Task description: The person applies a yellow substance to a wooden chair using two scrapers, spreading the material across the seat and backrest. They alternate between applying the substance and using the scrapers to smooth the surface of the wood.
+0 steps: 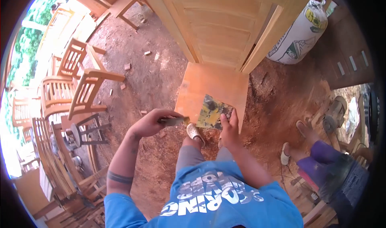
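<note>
My left hand (155, 122) is closed on the handle of a putty knife (175, 121), its blade pointing right with some yellowish material at the tip. In my right hand (230, 128) is a flat square board (212, 112) smeared with yellow and dark patches, gripped at its right edge. The knife tip is just left of the board, with a small gap between them. Beyond both hands, a wooden panelled door or frame (221, 23) stands upright on a flat plywood sheet (217, 77).
Wooden chairs (86, 87) stand at the left above stacked timber (52, 155). A full white sack (299, 35) is at the upper right. Another person (325, 167) is at the lower right. Small wood blocks (127, 66) lie on the dirt floor.
</note>
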A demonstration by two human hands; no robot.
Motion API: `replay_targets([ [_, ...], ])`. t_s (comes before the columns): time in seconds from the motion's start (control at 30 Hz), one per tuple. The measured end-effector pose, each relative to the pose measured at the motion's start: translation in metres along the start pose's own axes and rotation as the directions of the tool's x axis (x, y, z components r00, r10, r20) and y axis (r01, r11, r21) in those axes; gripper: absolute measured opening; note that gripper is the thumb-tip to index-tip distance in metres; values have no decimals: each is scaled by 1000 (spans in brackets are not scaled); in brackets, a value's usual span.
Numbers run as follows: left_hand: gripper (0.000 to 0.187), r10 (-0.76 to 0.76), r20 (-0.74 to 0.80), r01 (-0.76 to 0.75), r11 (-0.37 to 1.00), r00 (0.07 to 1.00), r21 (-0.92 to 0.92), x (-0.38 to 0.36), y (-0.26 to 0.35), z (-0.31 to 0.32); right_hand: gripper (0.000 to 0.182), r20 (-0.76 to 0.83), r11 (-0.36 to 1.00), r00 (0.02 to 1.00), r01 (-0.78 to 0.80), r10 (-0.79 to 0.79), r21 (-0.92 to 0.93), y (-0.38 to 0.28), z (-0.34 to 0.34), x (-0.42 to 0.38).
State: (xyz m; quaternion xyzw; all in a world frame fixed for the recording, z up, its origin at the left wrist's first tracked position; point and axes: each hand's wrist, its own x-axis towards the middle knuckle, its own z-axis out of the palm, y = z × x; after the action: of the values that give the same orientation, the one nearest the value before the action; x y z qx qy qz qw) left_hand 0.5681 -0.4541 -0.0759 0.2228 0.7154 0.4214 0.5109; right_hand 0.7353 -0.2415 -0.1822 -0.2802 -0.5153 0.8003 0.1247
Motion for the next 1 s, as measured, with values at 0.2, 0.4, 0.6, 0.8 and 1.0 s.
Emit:
replay_targets([
  [0.2, 52, 91, -554, -176, 979, 827, -103, 131, -141, -55, 44, -90, 994, 992, -79, 86, 74, 107, -30, 83],
  [0.4, 41, 183, -699, -247, 969, 691, 10, 309, -272, -89, 32, -330, 986, 944, -47, -9, -162, 216, -42, 172],
  [0.6, 49, 477, -602, -256, 871, 640, 418, 368, -309, -96, 27, -386, 887, 880, 77, -275, -456, 268, -59, 239],
  [0.8, 56, 271, -379, -30, 845, 885, 534, 358, -297, -124, 27, -404, 856, 838, 132, -366, -501, 292, -57, 252],
  [1.0, 55, 430, -228, -87, 599, 874, 796, 337, -256, -173, 29, -409, 814, 806, 147, -428, -562, 294, -52, 251],
])
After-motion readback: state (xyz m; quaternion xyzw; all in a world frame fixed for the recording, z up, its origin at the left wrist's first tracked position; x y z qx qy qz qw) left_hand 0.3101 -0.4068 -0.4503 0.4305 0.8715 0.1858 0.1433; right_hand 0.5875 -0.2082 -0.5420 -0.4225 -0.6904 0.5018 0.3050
